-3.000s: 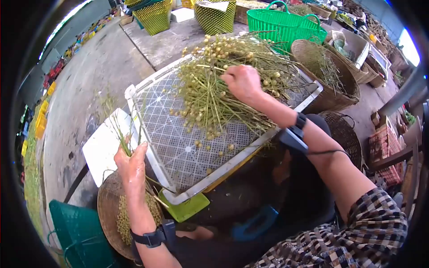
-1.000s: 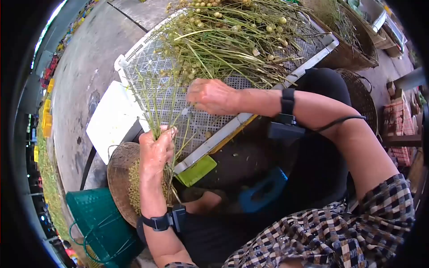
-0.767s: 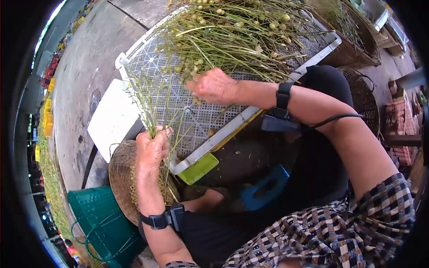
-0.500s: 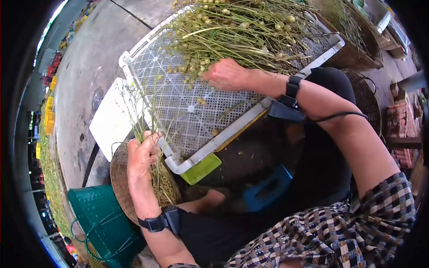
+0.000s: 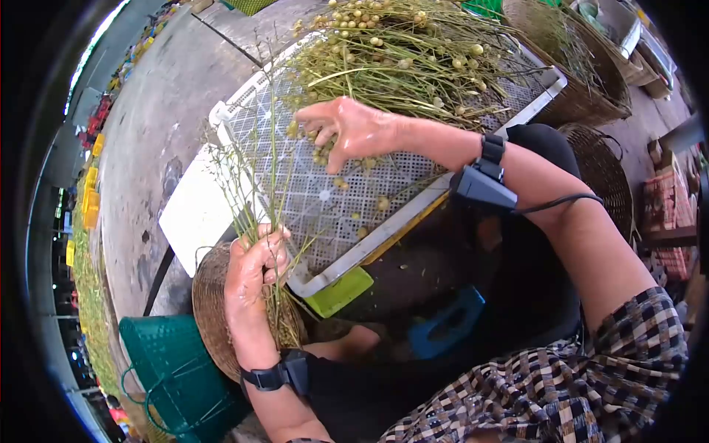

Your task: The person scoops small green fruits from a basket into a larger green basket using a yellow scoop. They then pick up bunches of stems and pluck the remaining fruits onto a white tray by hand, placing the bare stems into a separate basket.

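Clutching thin, wiry stalks (image 5: 256, 223) in the curled left hand (image 5: 253, 264), over a woven wicker basket (image 5: 210, 295); holding the right hand (image 5: 351, 136) loosely spread above a white plastic mesh tray (image 5: 369, 242), near ball-tipped stems (image 5: 402, 70) heaped there.

Tray (image 5: 384, 233): smooth white plastic, perforated. Stalks (image 5: 410, 77): matt, rough, fibrous-looking. Right hand (image 5: 353, 134): wet-looking sheen. Basket (image 5: 210, 288): rough, matt wicker. Tub (image 5: 173, 365): plastic. Shirt (image 5: 561, 384): matt cloth.
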`<control>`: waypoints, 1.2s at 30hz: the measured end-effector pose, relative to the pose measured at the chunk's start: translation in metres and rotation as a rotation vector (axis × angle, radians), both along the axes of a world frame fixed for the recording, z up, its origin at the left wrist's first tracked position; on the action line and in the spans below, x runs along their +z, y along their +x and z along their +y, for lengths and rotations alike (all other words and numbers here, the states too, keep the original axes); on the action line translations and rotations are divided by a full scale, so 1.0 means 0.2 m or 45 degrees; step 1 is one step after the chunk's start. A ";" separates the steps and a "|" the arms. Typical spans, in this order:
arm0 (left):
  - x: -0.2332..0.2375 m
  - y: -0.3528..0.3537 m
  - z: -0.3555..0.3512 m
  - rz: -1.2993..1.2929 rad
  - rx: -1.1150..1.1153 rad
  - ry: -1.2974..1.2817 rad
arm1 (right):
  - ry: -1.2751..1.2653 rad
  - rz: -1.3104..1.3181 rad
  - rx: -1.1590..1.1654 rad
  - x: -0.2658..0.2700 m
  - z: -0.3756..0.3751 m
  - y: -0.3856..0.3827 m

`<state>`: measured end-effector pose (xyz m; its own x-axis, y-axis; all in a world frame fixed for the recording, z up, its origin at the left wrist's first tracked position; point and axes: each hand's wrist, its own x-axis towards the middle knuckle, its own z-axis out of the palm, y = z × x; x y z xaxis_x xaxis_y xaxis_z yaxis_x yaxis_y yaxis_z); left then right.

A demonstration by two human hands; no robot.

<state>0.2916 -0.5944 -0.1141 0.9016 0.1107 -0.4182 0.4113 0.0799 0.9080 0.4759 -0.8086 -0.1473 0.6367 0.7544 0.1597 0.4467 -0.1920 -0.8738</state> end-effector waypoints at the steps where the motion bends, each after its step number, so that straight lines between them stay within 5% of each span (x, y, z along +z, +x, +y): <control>1: -0.01 0.00 0.01 -0.015 0.004 0.018 | 0.113 0.181 0.054 0.00 0.00 0.02; 5: -0.03 0.02 0.04 -0.007 -0.007 0.022 | 0.494 0.598 0.226 -0.03 -0.05 0.11; 14: -0.07 0.04 0.02 0.009 -0.031 -0.056 | 0.199 0.527 -0.274 0.02 0.03 0.06; 18: -0.09 0.06 0.03 0.038 0.049 -0.285 | 0.525 0.701 -0.345 -0.02 0.04 0.09; 20: -0.09 0.06 0.00 0.032 0.077 -0.268 | 0.750 1.081 -0.399 -0.02 0.03 0.10; 22: -0.11 0.08 0.00 0.037 0.099 -0.385 | 0.642 0.963 -0.497 -0.03 0.03 0.10; 25: -0.14 0.09 0.00 -0.004 0.182 -0.302 | 0.015 0.213 -0.832 0.02 0.00 0.08; 26: -0.15 0.10 0.01 -0.037 0.173 -0.317 | 0.014 0.212 -0.829 0.02 0.02 0.05; 28: -0.19 0.11 0.02 -0.036 0.205 -0.381 | -0.194 -0.798 -0.783 0.01 0.07 -0.05; 29: -0.21 0.12 0.02 -0.028 0.195 -0.417 | -0.085 -0.921 -0.657 0.01 0.09 -0.11; 33: -0.23 0.14 -0.10 -0.053 0.262 -0.346 | -0.105 -0.842 -0.101 -0.01 0.21 -0.32; 36: -0.24 0.16 -0.17 -0.105 0.312 -0.244 | -0.305 -0.632 -0.048 -0.08 0.26 -0.38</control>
